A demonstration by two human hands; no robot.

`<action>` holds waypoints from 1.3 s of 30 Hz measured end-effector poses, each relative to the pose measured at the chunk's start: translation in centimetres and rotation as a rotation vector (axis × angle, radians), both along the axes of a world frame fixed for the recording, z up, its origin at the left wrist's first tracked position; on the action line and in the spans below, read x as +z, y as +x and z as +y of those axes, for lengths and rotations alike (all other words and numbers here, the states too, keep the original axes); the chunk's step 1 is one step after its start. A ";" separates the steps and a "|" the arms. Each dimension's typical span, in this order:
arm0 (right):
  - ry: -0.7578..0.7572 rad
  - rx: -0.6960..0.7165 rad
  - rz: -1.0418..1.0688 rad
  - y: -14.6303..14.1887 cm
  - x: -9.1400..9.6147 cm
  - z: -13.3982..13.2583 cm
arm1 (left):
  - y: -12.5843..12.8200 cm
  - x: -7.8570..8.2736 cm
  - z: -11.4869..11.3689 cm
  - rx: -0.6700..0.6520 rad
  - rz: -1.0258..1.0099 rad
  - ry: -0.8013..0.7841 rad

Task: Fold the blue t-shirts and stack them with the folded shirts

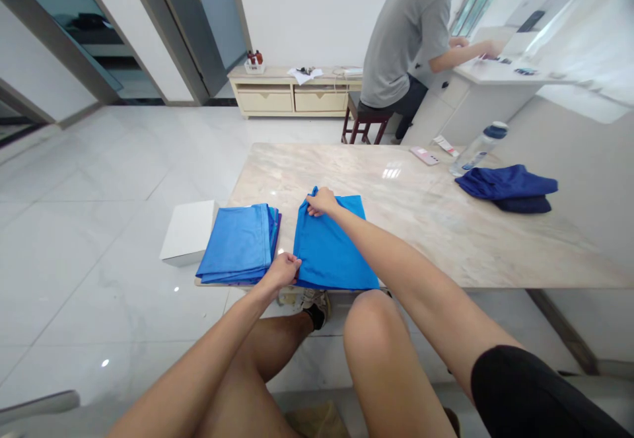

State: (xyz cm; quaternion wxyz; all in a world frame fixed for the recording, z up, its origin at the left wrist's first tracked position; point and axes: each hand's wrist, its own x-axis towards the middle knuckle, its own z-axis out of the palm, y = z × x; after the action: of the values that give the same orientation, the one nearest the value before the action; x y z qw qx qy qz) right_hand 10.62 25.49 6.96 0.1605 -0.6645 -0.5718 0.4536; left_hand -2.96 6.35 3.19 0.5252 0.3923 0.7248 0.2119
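A bright blue folded cloth lies on the marble table right in front of me. My left hand pinches its near left corner at the table's front edge. My right hand pinches its far left corner, fingers closed on the fabric. To the left of it rests a stack of folded blue cloths, touching neither hand. My bare knees show below the table edge.
A white box sits on the floor left of the table. Dark blue clothes, a water bottle and a phone lie at the far right. A person in a grey shirt sits on a stool at a white counter behind.
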 end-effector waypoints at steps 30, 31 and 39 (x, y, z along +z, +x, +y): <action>0.249 -0.004 -0.412 18.4 -4.0 -10.0 | 0.3 0.1 6.7 -0.222 0.687 0.264; 0.222 -0.034 -0.375 18.3 -4.3 -9.5 | 0.4 0.0 7.3 -0.187 0.663 0.267; 0.028 -0.065 -0.132 16.9 -6.6 -7.3 | 0.8 -1.7 10.9 -0.005 0.343 0.240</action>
State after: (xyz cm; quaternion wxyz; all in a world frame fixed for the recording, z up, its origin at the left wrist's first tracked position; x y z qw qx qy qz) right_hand 27.57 18.23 0.41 0.1463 -0.7091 -0.5654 0.3952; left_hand -2.20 17.23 1.44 0.3442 0.4841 0.7722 0.2257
